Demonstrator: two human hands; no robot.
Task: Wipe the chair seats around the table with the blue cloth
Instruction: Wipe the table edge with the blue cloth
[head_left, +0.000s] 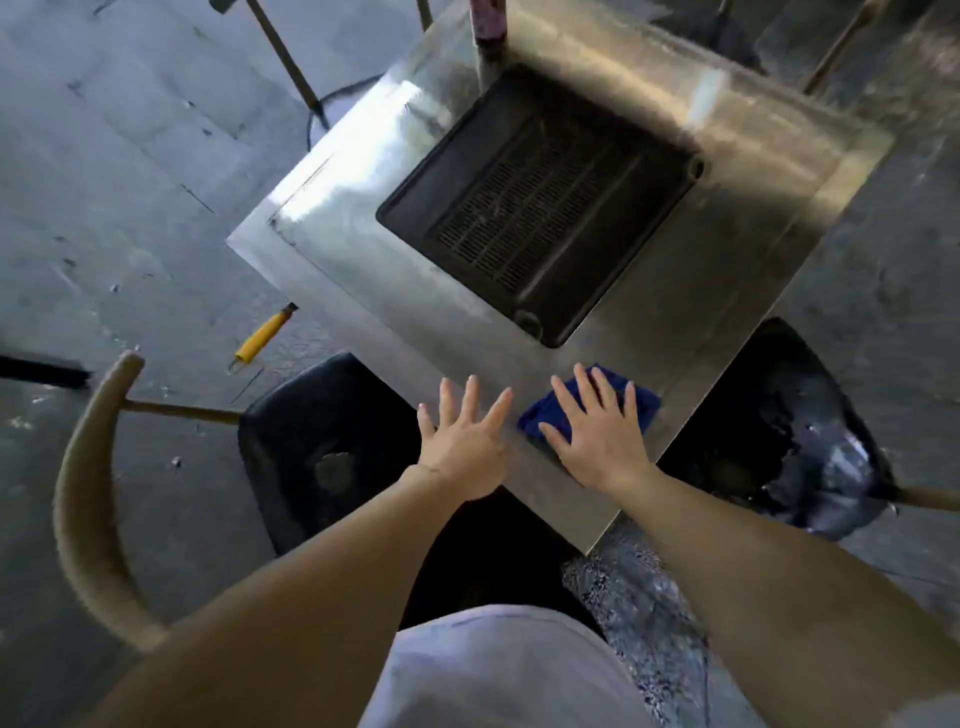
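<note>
No grip here at all: the right hand (597, 441) lies flat with straight, spread fingers, palm down on the blue cloth (631, 397), and the left hand (465, 449) is spread just as wide, holding nothing, over the near edge of the counter (363, 249). The two hands sit side by side, close but apart.

Now the scene from the biggest thing down. The grey floor (104, 182) fills the left side. The steel counter stands cornerwise to the view, its near corner pointing at the person. Set into its middle is a black grill (535, 208) with a slatted grate. Two chairs flank that near corner: the left chair (311, 415) has a dark seat tucked partly under the counter edge and a curved tan backrest (83, 499) arcing round the left; the right chair (779, 426) shows a dark seat with pale shiny patches. The cloth, bunched, rests on the counter near its right edge, just beside the right chair and mostly covered by the right hand. Smallest of all, a yellow-handled tool (262, 335) lies on the floor left of the counter.
</note>
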